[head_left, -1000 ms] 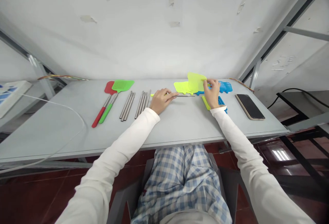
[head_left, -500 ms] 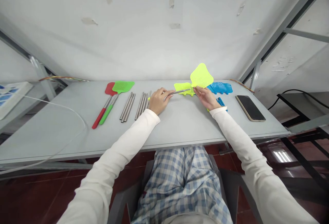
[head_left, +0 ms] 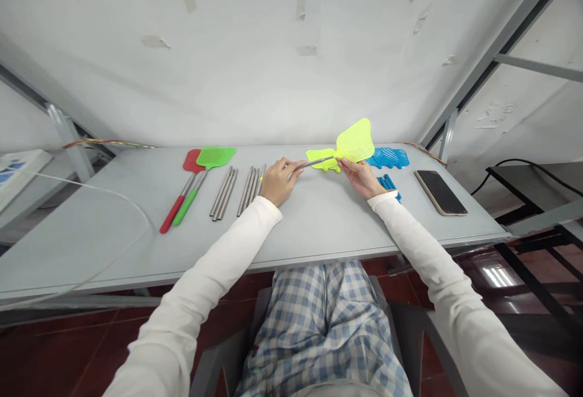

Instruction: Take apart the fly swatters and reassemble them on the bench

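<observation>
My left hand (head_left: 279, 181) is closed around a thin metal rod (head_left: 316, 162). The rod's far end meets the neck of a yellow fly swatter head (head_left: 356, 140). My right hand (head_left: 361, 177) pinches that head near its neck, and the head tilts up to the right above the table. Behind it, more yellow swatter heads (head_left: 322, 155) lie flat. Blue swatter heads (head_left: 390, 157) rest to the right, with blue handle grips (head_left: 390, 183) beside my right wrist. A yellow tip shows just left of my left hand.
Two fly swatters, one red (head_left: 170, 215) and one green (head_left: 186, 206), lie at the left. Several metal rods lie in two groups, one group (head_left: 224, 195) beside the other (head_left: 248, 192). A phone (head_left: 439, 192) is at the right. A white cable (head_left: 132, 203) loops across the table's left side.
The yellow swatter head has turned and tipped further right, and its neck now lines up with the rod's end. Both hands keep their hold.
</observation>
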Action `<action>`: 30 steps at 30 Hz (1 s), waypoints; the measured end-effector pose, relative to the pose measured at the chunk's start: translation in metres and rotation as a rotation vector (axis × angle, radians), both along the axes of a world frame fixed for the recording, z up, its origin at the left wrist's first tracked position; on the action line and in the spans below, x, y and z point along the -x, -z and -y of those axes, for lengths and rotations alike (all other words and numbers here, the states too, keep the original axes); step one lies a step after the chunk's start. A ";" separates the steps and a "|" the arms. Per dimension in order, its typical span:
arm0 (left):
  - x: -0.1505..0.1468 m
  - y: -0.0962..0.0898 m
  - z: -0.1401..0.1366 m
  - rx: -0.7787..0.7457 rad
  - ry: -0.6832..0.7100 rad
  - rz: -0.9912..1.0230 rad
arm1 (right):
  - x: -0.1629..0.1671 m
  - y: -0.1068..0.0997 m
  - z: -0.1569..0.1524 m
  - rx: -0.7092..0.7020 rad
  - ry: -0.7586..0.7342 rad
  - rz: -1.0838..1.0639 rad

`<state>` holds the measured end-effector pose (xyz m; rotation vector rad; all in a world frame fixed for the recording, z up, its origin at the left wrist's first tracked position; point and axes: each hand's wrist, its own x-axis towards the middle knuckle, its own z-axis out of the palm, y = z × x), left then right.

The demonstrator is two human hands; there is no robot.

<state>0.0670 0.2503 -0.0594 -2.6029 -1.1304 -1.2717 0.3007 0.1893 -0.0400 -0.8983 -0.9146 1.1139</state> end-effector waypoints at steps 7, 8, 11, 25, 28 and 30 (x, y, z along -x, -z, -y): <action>0.002 -0.004 0.006 0.096 0.012 -0.055 | -0.002 -0.004 0.002 -0.021 0.040 0.076; 0.002 -0.004 0.007 0.107 0.017 -0.068 | -0.003 -0.004 0.003 -0.023 0.049 0.094; 0.004 -0.003 0.009 0.129 0.057 -0.105 | -0.002 -0.003 0.003 -0.024 0.043 0.115; 0.023 -0.012 -0.006 0.071 -0.002 -0.175 | -0.029 -0.023 0.005 -0.130 0.180 0.276; 0.026 -0.010 -0.010 0.064 -0.025 -0.219 | -0.038 -0.026 0.010 -0.086 0.129 0.390; 0.026 -0.008 -0.010 0.050 -0.035 -0.252 | -0.036 -0.025 0.013 -0.038 0.085 0.444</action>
